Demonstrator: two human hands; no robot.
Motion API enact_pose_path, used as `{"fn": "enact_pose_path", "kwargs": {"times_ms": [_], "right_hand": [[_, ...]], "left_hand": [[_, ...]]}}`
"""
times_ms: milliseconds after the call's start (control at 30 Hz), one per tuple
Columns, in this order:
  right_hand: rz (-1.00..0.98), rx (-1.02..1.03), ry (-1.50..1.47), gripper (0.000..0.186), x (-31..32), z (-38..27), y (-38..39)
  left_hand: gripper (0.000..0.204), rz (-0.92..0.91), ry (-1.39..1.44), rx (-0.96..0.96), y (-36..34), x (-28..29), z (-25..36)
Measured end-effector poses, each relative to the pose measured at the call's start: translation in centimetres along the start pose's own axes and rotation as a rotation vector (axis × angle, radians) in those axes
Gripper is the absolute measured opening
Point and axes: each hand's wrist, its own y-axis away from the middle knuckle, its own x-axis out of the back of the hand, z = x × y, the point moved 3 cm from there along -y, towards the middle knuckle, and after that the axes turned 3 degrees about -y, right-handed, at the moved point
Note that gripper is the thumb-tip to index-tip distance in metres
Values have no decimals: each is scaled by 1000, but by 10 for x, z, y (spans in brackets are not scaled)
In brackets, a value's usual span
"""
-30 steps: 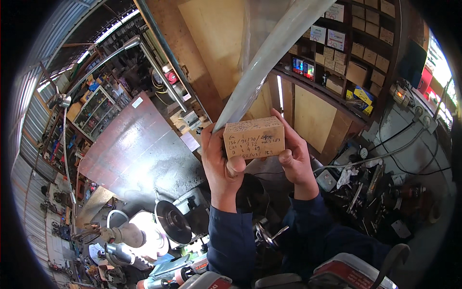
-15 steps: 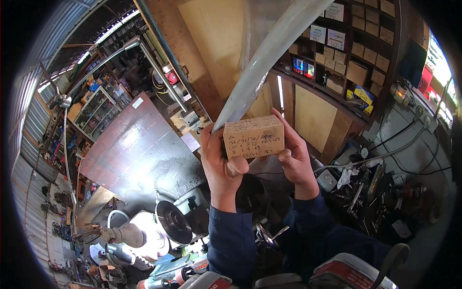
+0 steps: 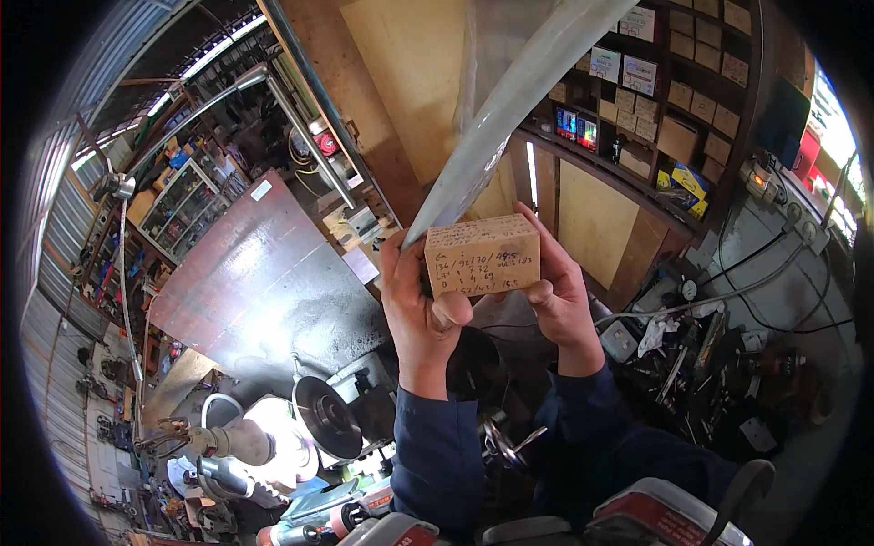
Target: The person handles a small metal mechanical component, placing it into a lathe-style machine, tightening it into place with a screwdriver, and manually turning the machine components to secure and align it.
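A small brown cardboard box (image 3: 483, 261) with handwriting on its front and top is held up in front of me. My left hand (image 3: 424, 309) grips its left end, thumb at the lower front edge and fingers behind. On the other end, my right hand (image 3: 560, 296) closes the same way, its thumb under the lower right corner. The box's back and underside are hidden. Behind it, a long translucent grey tube or roll (image 3: 510, 118) slants up to the right.
Shelves with several small boxes (image 3: 701, 105) stand at the far right. A lit lamp (image 3: 264, 446) and a dark round disc (image 3: 328, 419) are at lower left, before a reddish metal sheet (image 3: 237, 273). Tools and cables (image 3: 692, 373) clutter the right side. A handwheel (image 3: 505, 446) sits between my forearms.
Both hands keep their hold on the box, which has shifted very slightly to the right. The surroundings have moved slightly in the view.
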Motion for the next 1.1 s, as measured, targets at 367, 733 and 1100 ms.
{"fn": "enact_pose_path", "kwargs": {"times_ms": [367, 733, 1100], "right_hand": [[57, 82, 49, 125, -12, -1, -3], [117, 222, 464, 75, 15, -18, -1], [100, 203, 1905, 53, 217, 10, -183]], "left_hand": [[119, -6, -3, 4, 1, 2, 1], [91, 90, 69, -47, 5, 11, -1], [34, 411, -338, -184, 2, 26, 30]]}}
